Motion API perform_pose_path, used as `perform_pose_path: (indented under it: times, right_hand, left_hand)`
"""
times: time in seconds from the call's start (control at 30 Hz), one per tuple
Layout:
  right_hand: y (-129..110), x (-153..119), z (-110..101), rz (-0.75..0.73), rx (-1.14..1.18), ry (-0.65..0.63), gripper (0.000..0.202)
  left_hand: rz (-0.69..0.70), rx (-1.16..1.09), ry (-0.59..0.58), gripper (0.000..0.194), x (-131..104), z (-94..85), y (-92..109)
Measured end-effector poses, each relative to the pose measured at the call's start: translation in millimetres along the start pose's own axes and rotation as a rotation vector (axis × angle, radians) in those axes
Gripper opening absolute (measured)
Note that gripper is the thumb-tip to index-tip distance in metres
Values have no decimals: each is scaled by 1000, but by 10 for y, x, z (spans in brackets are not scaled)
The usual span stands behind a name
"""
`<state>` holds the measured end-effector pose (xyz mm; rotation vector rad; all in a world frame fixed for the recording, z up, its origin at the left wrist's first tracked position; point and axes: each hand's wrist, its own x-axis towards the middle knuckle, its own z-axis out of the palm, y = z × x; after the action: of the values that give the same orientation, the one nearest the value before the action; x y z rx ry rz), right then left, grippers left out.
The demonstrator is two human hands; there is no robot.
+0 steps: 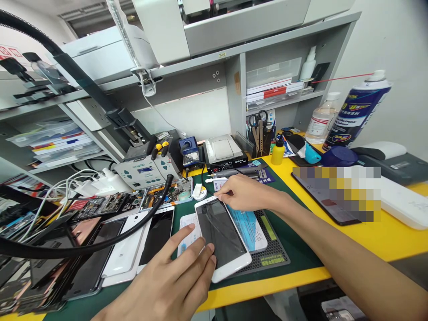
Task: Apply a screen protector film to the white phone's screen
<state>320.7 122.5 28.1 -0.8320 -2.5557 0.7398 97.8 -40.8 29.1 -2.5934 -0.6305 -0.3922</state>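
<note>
A white smartphone point(222, 236) with a dark, streaked screen lies at a slant in the middle of the bench. At its top end, the bent fingers of my right hand point(245, 192) are closed on the edge; whether they also pinch something thin I cannot tell. My left hand point(174, 276) has its fingers stretched out and apart, the tips against the phone's lower left side. Beneath the phone are a blue-and-white packet point(247, 227) and a grey patterned pad point(276, 254). A pale card point(187, 227) shows at its left.
Several phones and phone parts point(60, 258) crowd the left, including a white phone point(125, 245). A black hose point(133, 236) arches over them. Soldering station point(147, 171), scissors point(259, 118), yellow bottle point(277, 151) and spray can point(356, 111) stand behind. Another phone point(321, 196) lies right.
</note>
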Motion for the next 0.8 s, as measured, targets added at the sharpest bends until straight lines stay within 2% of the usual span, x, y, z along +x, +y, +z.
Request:
perform_pose_path:
  times: [0.2,0.33,0.47,0.6,0.8]
  right_hand:
    - [-1,5,2,-4,3,2,40]
    - [2,6,2,-12,7,2,33]
    - [12,4,5,-19,15,4,39]
    - [22,3,8,-16,28,6,28]
    - [6,-13,-8,-2,53,1,32]
  left_hand:
    - [5,-17,-10,21,-17,6,-6]
    - [11,-20,-3,20,-18,-11,-11]
    - [11,-7,-10,23,-9,-41,-16]
    - [-19,-22,32,22,-9,-25,-20]
    - [-92,-27,129,21,49,-31,-45]
